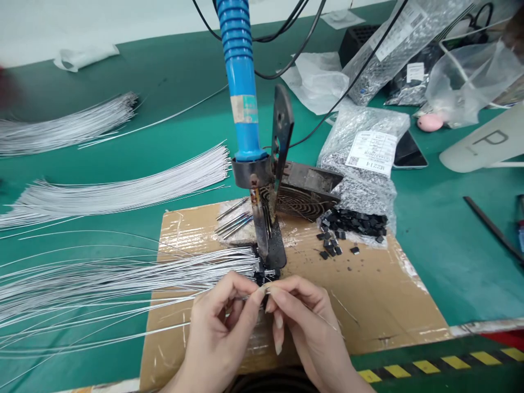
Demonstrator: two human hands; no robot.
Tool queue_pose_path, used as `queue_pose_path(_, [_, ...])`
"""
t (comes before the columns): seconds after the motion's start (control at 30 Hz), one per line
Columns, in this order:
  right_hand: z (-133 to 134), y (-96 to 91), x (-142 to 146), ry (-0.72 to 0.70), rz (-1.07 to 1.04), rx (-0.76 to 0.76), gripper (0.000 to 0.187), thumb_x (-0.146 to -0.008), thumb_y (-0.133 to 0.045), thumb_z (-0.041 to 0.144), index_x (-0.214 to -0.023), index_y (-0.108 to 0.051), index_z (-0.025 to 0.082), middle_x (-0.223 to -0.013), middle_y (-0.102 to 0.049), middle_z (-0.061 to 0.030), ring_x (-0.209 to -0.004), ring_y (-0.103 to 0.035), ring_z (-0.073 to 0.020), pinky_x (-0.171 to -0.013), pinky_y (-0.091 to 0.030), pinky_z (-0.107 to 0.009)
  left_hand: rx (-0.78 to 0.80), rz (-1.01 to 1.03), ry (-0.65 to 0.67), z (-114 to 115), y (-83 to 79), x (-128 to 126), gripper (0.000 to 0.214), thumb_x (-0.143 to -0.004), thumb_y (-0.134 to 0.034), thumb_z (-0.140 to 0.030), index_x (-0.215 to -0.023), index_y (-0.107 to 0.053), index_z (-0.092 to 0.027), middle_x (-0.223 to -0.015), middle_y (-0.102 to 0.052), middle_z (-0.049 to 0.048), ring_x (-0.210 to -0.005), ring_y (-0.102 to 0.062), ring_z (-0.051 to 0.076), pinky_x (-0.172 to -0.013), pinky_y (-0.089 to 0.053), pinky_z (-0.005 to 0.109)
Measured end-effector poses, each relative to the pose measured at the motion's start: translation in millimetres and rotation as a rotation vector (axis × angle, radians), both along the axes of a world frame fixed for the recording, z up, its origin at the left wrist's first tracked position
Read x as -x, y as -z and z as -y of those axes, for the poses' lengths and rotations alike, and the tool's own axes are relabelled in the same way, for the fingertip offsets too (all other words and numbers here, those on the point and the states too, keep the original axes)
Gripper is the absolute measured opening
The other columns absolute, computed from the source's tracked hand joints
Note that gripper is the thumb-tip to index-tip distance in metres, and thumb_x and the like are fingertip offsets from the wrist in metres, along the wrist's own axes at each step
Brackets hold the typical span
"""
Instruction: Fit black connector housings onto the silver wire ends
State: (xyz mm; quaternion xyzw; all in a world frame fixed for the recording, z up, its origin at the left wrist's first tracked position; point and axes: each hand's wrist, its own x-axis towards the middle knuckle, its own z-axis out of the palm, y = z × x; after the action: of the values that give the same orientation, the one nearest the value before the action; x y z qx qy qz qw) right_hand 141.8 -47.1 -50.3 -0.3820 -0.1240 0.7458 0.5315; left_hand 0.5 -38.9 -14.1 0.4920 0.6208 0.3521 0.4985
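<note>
My left hand (pixel 229 327) is closed in a pinch, with a thin grey wire (pixel 164 330) running into it from the left. Fingertip to fingertip with it, my right hand (pixel 309 322) pinches a fine strand; a thin wire length shows across its back. The tiny piece between the fingertips is mostly hidden. Just beyond them stands a soldering iron (pixel 241 82) with a blue handle, tip down in a metal stand (pixel 280 240). Beside the tip lies a bundle of wires (pixel 196 270) with small black connectors (pixel 260 267) on their ends.
Cardboard (pixel 360 305) covers the work spot. Spare metal rods (pixel 235 224) lie left of the iron. Loose black pieces (pixel 354 222) spill from a labelled plastic bag (pixel 364 158). Two more wire bundles, a near one (pixel 131 188) and a far one (pixel 69 128), lie left; a phone (pixel 410 150) lies right.
</note>
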Motion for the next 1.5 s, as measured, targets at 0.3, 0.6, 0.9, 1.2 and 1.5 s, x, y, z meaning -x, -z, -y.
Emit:
queue_pose_path(0.3, [-4, 0.5, -7, -0.045, 0.064, -0.048, 0.021, -0.092, -0.082, 0.041, -0.094, -0.087, 0.021, -0.074, -0.072, -0.0009, -0.051, -0.064, -0.0087, -0.046, -0.058, -0.018, 0.022, 0.045, -0.062, -6, -5.2, -2, 0.02, -0.095, -0.072, -0.028, -0.077, -0.071, -0.02, -0.064, -0.063, -0.0032, -0.055, -0.046, 0.01, -0.053, -0.035, 0.021])
queue_pose_path(0.6, [1, 3.6, -7, -0.079, 0.204, -0.093, 0.016, -0.091, -0.084, 0.035, -0.088, -0.085, 0.02, -0.07, -0.073, 0.001, -0.048, -0.066, -0.0076, -0.051, -0.056, -0.017, 0.027, 0.043, -0.086, -4, -6.3, -2, 0.018, -0.091, -0.074, -0.028, -0.075, -0.074, -0.021, -0.065, -0.066, -0.0032, -0.056, -0.049, 0.01, -0.055, -0.035, 0.022])
queue_pose_path(0.9, [1, 3.5, -9, -0.089, 0.178, -0.096, 0.015, -0.092, -0.083, 0.034, -0.087, -0.085, 0.02, -0.069, -0.073, 0.0013, -0.047, -0.065, -0.007, -0.051, -0.054, -0.017, 0.016, -0.022, -0.064, -2, -5.0, 0, 0.02, -0.091, -0.074, -0.031, -0.074, -0.073, -0.021, -0.066, -0.064, -0.0022, -0.058, -0.052, 0.011, -0.055, -0.035, 0.024])
queue_pose_path(1.2, [0, 6.4, -12, -0.1, 0.141, -0.092, 0.014, -0.092, -0.084, 0.033, -0.087, -0.085, 0.02, -0.069, -0.074, 0.0021, -0.046, -0.065, -0.0058, -0.051, -0.054, -0.015, 0.022, -0.042, -0.051, -2, -3.3, 0, 0.022, -0.092, -0.073, -0.032, -0.073, -0.072, -0.02, -0.064, -0.061, -0.0023, -0.057, -0.049, 0.011, -0.055, -0.034, 0.025])
queue_pose_path(1.5, [2, 5.5, -12, -0.096, 0.167, -0.088, 0.016, -0.092, -0.084, 0.034, -0.086, -0.084, 0.02, -0.067, -0.073, 0.0018, -0.046, -0.064, -0.0064, -0.051, -0.054, -0.016, -0.026, -0.085, -0.058, -1, -1.7, -2, 0.022, -0.092, -0.072, -0.03, -0.072, -0.072, -0.021, -0.062, -0.059, -0.0031, -0.053, -0.044, 0.011, -0.052, -0.03, 0.026])
